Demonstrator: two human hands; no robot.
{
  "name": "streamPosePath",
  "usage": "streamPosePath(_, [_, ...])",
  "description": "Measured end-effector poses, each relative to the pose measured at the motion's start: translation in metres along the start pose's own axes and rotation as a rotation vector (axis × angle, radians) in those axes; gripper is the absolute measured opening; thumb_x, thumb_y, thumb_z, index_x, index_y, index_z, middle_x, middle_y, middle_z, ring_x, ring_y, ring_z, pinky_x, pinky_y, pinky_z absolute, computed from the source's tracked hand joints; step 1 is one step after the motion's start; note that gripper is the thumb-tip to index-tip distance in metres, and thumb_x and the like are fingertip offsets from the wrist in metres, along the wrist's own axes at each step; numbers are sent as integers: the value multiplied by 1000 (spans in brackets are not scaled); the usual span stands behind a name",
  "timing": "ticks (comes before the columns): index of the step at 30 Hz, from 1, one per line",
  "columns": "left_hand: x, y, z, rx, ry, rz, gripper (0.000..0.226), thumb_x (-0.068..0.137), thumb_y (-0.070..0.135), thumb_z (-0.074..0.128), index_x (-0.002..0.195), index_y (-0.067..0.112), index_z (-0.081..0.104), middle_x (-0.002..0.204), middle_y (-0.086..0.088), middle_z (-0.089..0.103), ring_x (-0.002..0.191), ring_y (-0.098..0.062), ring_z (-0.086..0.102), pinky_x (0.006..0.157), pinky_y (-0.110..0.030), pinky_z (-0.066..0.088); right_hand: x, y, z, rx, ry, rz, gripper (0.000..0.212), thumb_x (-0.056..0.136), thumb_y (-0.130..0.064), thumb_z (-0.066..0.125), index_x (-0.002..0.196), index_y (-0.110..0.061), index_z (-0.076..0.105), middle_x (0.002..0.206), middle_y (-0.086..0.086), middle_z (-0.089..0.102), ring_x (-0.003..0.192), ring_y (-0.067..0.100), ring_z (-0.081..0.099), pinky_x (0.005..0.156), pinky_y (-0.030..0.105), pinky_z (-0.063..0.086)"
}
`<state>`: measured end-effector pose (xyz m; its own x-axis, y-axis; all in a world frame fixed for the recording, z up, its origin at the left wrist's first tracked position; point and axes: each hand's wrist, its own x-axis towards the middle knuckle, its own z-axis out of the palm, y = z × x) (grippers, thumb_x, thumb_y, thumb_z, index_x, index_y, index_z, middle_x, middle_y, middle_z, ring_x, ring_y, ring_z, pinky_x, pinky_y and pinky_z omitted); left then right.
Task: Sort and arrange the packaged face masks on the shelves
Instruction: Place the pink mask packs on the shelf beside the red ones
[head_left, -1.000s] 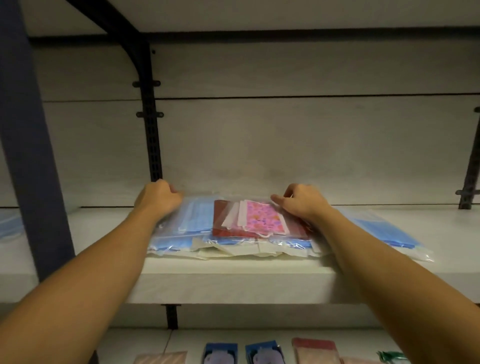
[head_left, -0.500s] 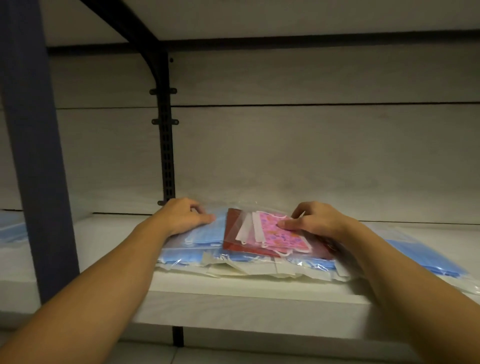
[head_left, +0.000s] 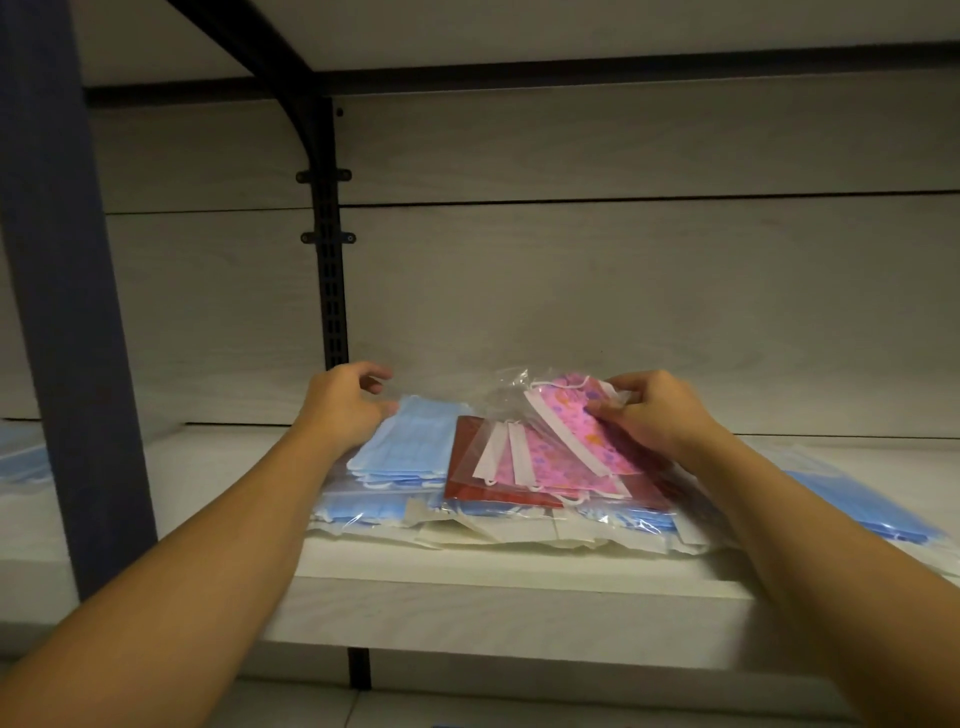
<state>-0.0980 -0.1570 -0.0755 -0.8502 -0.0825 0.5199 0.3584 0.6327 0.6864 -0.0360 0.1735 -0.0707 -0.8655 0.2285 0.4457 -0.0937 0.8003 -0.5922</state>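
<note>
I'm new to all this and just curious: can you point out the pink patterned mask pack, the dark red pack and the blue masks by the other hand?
pink patterned mask pack (head_left: 574, 434): head view, on its printed fabric.
dark red pack (head_left: 465, 467): head view, on its left part.
blue masks (head_left: 410, 441): head view, on the top mask.

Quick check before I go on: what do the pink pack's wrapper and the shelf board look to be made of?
Pink mask pack: thin, clear, glossy plastic film, judging by its crinkles and glints where the right hand lifts it. The masks inside look like soft printed fabric, probably non-woven. Shelf board: matte, pale, faint wood grain; likely laminate, though that is uncertain.
</note>
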Motion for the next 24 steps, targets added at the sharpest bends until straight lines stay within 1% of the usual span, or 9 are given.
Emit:
streamPosePath(2, [1,-2,0,-38,39,19,47,86,6,78,130,18,64,114,-3,64,87,-15,57,65,-15,41,0,-1,-1,23,-8,8,44,86,-42,78,124,-24,68,89,3,74,75,18,65,61,23,42])
streamPosePath(6, [4,0,-2,-214,83,-34,65,88,6,74,146,20,48,125,-2,62,90,-12,60,71,-24,50,-4,-5,-1,247,-64,92,59,84,-26,83,133,-15,54,75,3,69,49,11,65,39,17,43])
streamPosePath(10, [1,7,-4,-426,-75,-248,101,77,15,88,158,12,27,148,-5,50,120,-23,58,94,-34,49,-7,-9,-6,488,-97,203,73,81,-6,82,143,-8,44,86,8,65,54,12,64,41,18,48])
streamPosePath(12, [-3,11,-4,-454,-155,-312,107,73,10,90,158,6,25,152,-9,47,129,-26,53,99,-34,46,-7,-8,-7,581,-125,219,76,81,5,79,145,-6,40,76,13,69,50,18,66,41,23,49])
streamPosePath(14, [-7,14,-4,-512,-194,-354,91,71,0,88,148,-2,40,135,-13,61,115,-24,63,90,-30,52,-5,-5,-9,642,-129,245,74,80,9,78,143,-7,42,60,11,67,50,22,65,39,26,49])
streamPosePath(17, [-9,17,-8,-636,-198,-383,51,73,-8,83,121,-7,65,98,-15,74,87,-17,72,63,-18,57,0,-2,-11,701,-133,285,70,77,7,81,138,-8,49,68,13,65,50,20,62,43,26,51])
streamPosePath(20, [-6,15,-8,-594,-189,-375,24,78,-1,81,101,1,76,96,-14,77,90,-21,74,73,-27,61,2,1,-14,698,-155,274,40,78,5,80,115,4,67,74,15,70,56,23,63,56,31,56])
streamPosePath(22, [-4,13,-6,-552,-154,-340,17,83,6,79,99,8,77,98,-10,76,95,-23,72,83,-33,58,1,2,-15,687,-171,261,18,80,5,77,98,7,72,72,15,71,60,24,62,63,33,51])
streamPosePath(24, [0,13,-3,-519,-108,-289,23,89,12,73,112,11,72,106,-7,72,89,-19,67,70,-27,52,0,3,-15,679,-190,256,10,82,6,74,91,4,75,76,16,72,65,25,63,63,32,49])
